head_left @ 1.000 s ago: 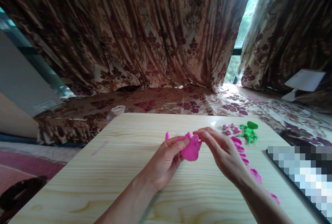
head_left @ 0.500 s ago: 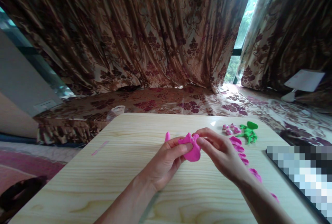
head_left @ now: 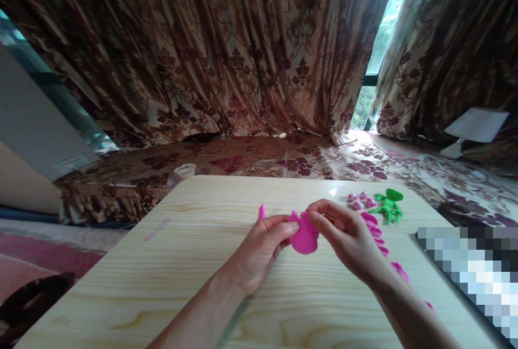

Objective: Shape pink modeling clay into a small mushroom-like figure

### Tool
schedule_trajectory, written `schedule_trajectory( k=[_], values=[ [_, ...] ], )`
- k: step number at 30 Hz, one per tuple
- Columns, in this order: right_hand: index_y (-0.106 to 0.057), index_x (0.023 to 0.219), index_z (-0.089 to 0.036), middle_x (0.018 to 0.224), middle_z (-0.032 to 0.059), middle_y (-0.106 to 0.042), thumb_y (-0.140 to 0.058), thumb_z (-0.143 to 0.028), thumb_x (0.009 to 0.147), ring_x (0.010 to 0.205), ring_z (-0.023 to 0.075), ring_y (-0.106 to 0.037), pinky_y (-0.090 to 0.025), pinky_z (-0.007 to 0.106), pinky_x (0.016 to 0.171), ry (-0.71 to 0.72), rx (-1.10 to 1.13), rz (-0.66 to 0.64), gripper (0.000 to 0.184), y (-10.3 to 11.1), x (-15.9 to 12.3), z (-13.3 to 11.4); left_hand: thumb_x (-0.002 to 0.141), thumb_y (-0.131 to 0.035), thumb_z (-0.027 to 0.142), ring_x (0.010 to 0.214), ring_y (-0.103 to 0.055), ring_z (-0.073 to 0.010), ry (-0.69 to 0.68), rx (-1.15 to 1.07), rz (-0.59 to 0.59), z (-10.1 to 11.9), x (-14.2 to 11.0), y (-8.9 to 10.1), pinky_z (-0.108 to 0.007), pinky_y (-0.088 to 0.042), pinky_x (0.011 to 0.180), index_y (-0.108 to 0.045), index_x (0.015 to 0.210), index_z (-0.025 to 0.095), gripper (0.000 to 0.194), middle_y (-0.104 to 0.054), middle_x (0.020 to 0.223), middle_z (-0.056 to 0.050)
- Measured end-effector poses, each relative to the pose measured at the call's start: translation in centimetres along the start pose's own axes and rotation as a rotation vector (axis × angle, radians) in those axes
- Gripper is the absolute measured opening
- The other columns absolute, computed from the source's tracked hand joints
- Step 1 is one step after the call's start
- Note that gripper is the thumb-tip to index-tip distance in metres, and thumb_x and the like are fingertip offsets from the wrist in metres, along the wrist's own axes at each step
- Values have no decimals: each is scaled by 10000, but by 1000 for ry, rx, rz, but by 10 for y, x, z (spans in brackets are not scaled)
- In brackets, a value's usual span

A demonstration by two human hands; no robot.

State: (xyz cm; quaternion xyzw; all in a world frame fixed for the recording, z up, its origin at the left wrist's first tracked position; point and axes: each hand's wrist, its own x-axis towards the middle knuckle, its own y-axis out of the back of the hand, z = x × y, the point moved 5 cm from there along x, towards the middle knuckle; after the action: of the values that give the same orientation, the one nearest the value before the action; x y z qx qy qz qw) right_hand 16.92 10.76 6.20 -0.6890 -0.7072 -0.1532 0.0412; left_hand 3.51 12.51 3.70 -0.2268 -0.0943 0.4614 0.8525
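Observation:
A flattened piece of bright pink modelling clay (head_left: 304, 240) is held up over the table between both hands, its lower edge rounded and its top edge uneven. My left hand (head_left: 265, 244) pinches its left side, thumb in front and fingers behind. At the upper right edge, my right hand (head_left: 338, 230) pinches the same clay between thumb and fingertips. Just behind the left hand a pointed pink clay piece (head_left: 262, 212) stands up. Right of the right hand lies a row of pink clay petal shapes (head_left: 371, 220), partly covered by the forearm.
Small pink-and-white balls (head_left: 358, 205) and green clay pieces (head_left: 389, 210) lie at the wooden table's (head_left: 194, 262) far right. A screen-like device (head_left: 465, 279), blurred out, occupies the right edge. A thin pink strip (head_left: 156, 230) rests at left. A clear plastic cup (head_left: 183, 172) stands beyond the edge.
The pink clay has turned so its smooth, broad face shows more, and it has shifted slightly right. Both hands keep their pinch on it.

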Motion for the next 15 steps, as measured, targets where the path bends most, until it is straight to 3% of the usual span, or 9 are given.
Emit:
schedule_trajectory(
  k=[11,15],
  values=[
    [-652,807,-193,799,-13,-598,-522,-283,908,772,108,-553,-418,212,687,90,-87,-64,187,-2,-2,-12,836,-604,210,790,-544,-137,-22,36,1,0,0,1,-251,-393,790,-729,890,121,163,-676,770,-45],
    [-659,941,-212,858,1,-631,-529,-333,903,833,131,-584,-441,232,728,38,-29,-37,182,1,-2,-8,854,-589,264,767,-546,-147,-33,31,-8,0,1,0,-291,-399,809,-712,841,113,195,-666,761,-52]
  ],
)
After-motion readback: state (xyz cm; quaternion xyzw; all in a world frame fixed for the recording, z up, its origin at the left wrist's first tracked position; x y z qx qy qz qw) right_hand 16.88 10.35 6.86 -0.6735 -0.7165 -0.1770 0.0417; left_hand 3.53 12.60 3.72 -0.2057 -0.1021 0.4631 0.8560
